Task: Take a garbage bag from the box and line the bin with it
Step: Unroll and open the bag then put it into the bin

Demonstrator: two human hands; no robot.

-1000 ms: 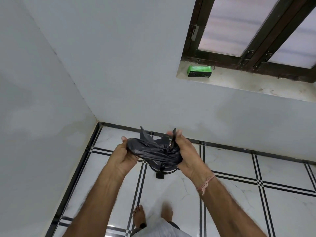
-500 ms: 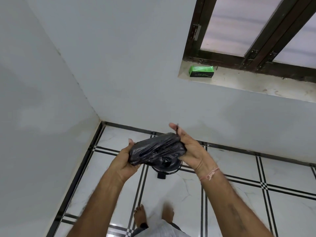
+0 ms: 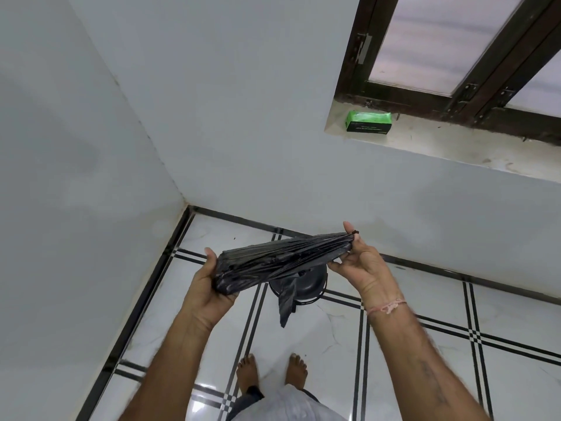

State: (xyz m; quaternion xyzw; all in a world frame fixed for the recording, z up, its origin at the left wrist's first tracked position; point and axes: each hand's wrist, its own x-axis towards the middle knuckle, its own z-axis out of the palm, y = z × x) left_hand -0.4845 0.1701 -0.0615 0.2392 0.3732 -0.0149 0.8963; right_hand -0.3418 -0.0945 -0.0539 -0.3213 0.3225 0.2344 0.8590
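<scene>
A black garbage bag [image 3: 279, 261], still folded into a long pleated strip, is stretched between both hands at chest height. My left hand [image 3: 212, 288] grips its thicker left end. My right hand [image 3: 361, 265] pinches its narrow right end between thumb and fingers. A loose flap of the bag hangs down in the middle. Below it, on the floor, stands the black bin [image 3: 309, 285], mostly hidden by the bag. The green bag box [image 3: 368, 122] lies on the window sill, up and to the right.
The bin stands near a room corner with white walls to the left and ahead. The window sill [image 3: 455, 147] juts out at upper right under a dark-framed window. My bare feet [image 3: 270, 375] stand on the white tiled floor just short of the bin.
The hands have moved apart and the bag has gone from a crumpled bundle to a long stretched strip. The right hand rose a little; a flap now dangles.
</scene>
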